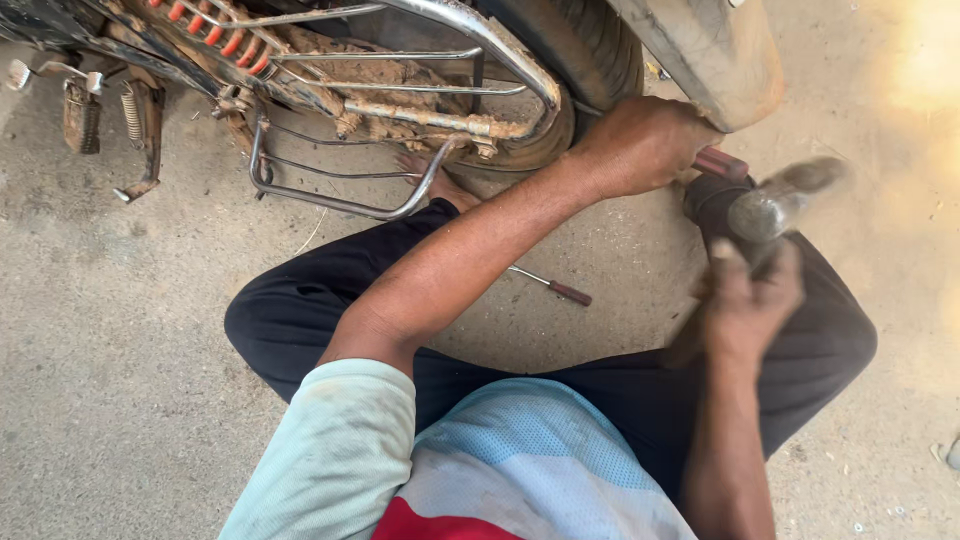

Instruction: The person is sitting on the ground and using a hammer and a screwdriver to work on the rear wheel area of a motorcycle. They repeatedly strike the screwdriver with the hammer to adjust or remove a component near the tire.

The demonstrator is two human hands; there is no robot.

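I sit cross-legged on the ground beside a muddy motorcycle's rear tyre. My left hand reaches across and is closed around a tool with a dark red handle, held under the rusty exhaust pipe next to the tyre. My right hand grips a hammer, which is blurred by motion. Its metal head hangs just right of the red-handled tool. The tool's tip is hidden behind my left hand.
A screwdriver with a brown handle lies on the concrete between my knees. A chrome guard frame and a red shock spring stand at the top left. A footpeg and a stand spring hang at the far left.
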